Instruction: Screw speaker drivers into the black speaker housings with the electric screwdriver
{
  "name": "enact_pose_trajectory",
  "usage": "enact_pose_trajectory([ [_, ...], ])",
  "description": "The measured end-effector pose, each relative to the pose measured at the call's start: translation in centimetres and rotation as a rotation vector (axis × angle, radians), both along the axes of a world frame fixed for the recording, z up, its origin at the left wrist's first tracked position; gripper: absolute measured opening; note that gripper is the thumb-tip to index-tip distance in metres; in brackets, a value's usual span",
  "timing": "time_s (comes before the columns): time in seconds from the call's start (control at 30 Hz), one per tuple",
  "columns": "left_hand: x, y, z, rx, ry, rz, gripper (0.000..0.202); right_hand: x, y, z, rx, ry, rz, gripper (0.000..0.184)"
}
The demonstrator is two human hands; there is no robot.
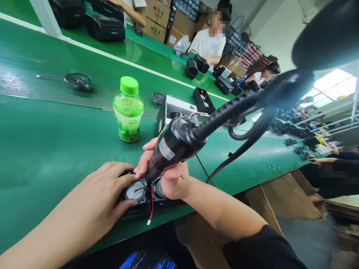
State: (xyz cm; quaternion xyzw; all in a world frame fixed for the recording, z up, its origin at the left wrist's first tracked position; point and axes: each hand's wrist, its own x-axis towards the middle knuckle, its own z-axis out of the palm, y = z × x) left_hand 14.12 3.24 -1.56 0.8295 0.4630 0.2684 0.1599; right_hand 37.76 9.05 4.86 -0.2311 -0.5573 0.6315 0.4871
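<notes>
Black power driver (175,144) in right hand (176,181), fingers wrapped; left hand (106,188) spread over speaker (134,192) and housing (140,212). Apparently at fastening; next calls for steady pressure, wires (152,209) clear.

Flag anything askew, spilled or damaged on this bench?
No spill or damage that I can see. The green-capped drink bottle, upright beyond the left hand, looks odd: a drink on a workbench. A loose speaker driver lies farther back, its red lead trailing left; that may be normal.
</notes>
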Motion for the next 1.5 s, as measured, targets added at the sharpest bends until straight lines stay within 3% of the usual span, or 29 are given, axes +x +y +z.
enact_pose_trajectory([
  [0.1,-0.1,-0.1,-0.5,0.056,0.014,0.003,0.032,0.2,-0.1,1.4,0.023,0.069,-0.086,0.087],
  [0.2,-0.3,-0.3,-1.1,0.103,0.033,0.018,0.033,2.1,-0.2,4.7,0.105,0.198,-0.26,0.076],
  [0.3,-0.7,-0.3,-1.7,0.119,0.043,-0.003,0.035,5.0,0.5,8.3,0.246,0.194,-0.42,0.061],
  [0.37,-1.0,-0.2,-2.0,0.116,0.048,-0.015,0.036,6.3,1.5,9.3,0.342,0.149,-0.472,0.056],
  [0.5,-1.6,-0.1,-2.5,0.093,0.08,-0.02,0.043,6.0,4.2,7.7,0.447,0.16,-0.512,0.063],
  [0.63,-1.9,-0.3,-2.8,0.1,0.106,-0.016,0.046,4.6,5.5,5.6,0.425,0.125,-0.473,0.071],
  [0.83,-1.4,0.0,-2.4,0.147,0.099,-0.018,0.036,4.6,6.0,5.5,0.319,0.095,-0.577,0.08],
  [1.0,-0.5,-0.1,-1.3,0.084,0.104,-0.002,0.036,5.4,1.9,7.3,0.266,0.135,-0.583,0.072],
  [1.13,-0.1,-0.1,0.0,-0.071,0.125,0.011,0.037,6.3,-3.6,8.6,0.172,0.153,-0.353,0.055],
  [1.27,0.0,0.3,1.1,-0.155,0.126,-0.025,0.038,5.4,-6.5,7.4,0.078,0.144,-0.199,0.057],
  [1.5,0.2,0.1,2.0,-0.154,0.095,-0.045,0.036,2.9,-6.5,4.6,0.064,0.151,-0.13,0.065],
])
